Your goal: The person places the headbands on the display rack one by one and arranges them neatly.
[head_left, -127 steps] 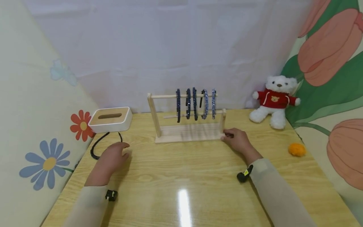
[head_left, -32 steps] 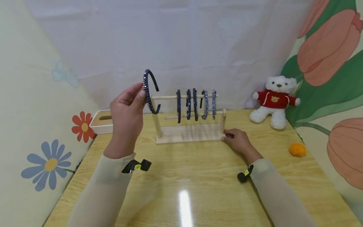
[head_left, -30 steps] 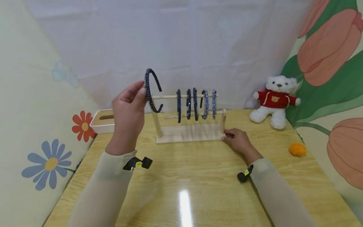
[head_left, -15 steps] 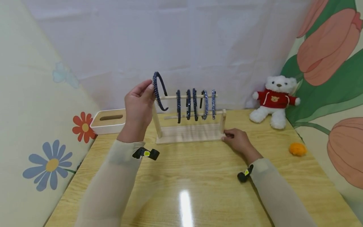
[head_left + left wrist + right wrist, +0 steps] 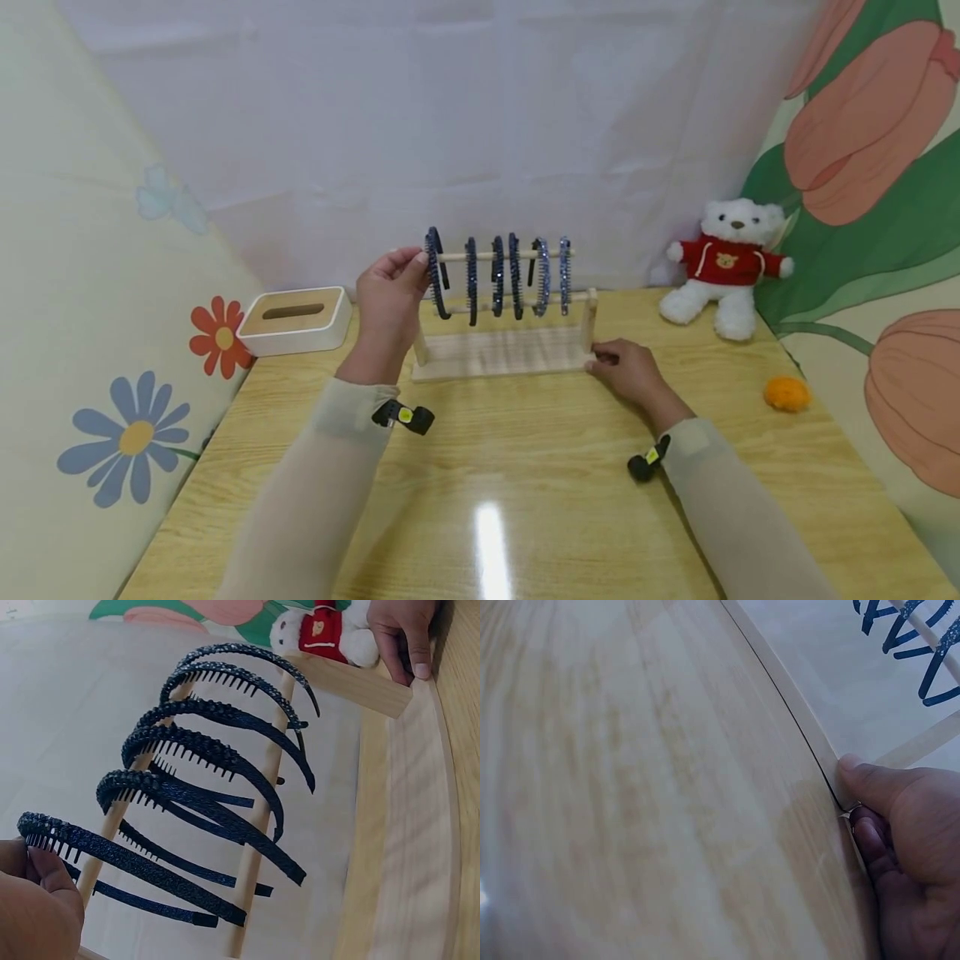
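My left hand point(image 5: 386, 304) pinches a dark headband point(image 5: 433, 275) between thumb and fingers. That headband hangs at the left end of a wooden headband stand point(image 5: 487, 357), around its upper rod. In the left wrist view, the held headband point(image 5: 150, 871) has comb teeth under a beaded top, and its ends reach the lower rod. Several other beaded headbands point(image 5: 514, 279), dark blue to silvery blue, hang in a row to its right. At the stand's right end, my right hand point(image 5: 630, 371) grips the base corner; in the right wrist view its thumb point(image 5: 870, 780) presses the base edge.
A white tissue box point(image 5: 296, 337) with a wooden lid stands at the back left of the table point(image 5: 555, 483). A white teddy bear point(image 5: 726, 267) in a red sweater sits at the back right, with an orange fluffy ball point(image 5: 787, 393) nearer. Walls border both sides.
The left hand picked up the headband from beside the tissue box, raised it, then moved it right and down over the rod's left end. The right hand stayed on the base.
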`<state>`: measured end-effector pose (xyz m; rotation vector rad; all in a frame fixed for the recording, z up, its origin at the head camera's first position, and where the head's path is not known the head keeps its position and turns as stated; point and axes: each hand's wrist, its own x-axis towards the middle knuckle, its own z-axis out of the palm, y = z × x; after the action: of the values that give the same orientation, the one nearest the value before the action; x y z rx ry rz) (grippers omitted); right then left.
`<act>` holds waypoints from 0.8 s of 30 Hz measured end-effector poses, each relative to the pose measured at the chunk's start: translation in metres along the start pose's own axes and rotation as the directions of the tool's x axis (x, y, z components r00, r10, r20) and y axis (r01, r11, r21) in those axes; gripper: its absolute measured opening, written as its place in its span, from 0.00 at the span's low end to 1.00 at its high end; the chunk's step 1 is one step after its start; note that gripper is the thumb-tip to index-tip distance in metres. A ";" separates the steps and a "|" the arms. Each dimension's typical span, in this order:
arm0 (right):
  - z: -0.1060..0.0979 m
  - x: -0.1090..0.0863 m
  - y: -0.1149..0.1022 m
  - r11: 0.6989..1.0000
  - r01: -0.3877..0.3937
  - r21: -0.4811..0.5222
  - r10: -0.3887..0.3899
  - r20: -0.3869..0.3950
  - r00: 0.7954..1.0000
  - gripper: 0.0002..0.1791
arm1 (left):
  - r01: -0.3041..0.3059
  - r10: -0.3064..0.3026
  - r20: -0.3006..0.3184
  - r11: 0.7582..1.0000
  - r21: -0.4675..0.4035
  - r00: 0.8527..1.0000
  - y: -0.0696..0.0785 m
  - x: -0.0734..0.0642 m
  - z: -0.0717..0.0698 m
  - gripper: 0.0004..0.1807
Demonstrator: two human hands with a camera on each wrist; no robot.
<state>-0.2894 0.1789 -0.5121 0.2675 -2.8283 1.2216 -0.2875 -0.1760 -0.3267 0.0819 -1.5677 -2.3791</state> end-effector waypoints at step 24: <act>0.000 0.000 0.000 1.000 -0.002 -0.006 0.002 0.006 1.000 0.24 | 0.051 -0.051 -0.001 0.998 -0.032 0.999 -0.025 0.006 -0.005 0.12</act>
<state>-0.2890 0.1790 -0.5120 0.2690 -2.8375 1.2148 -0.2976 -0.1730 -0.3512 0.1181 -1.5441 -2.4414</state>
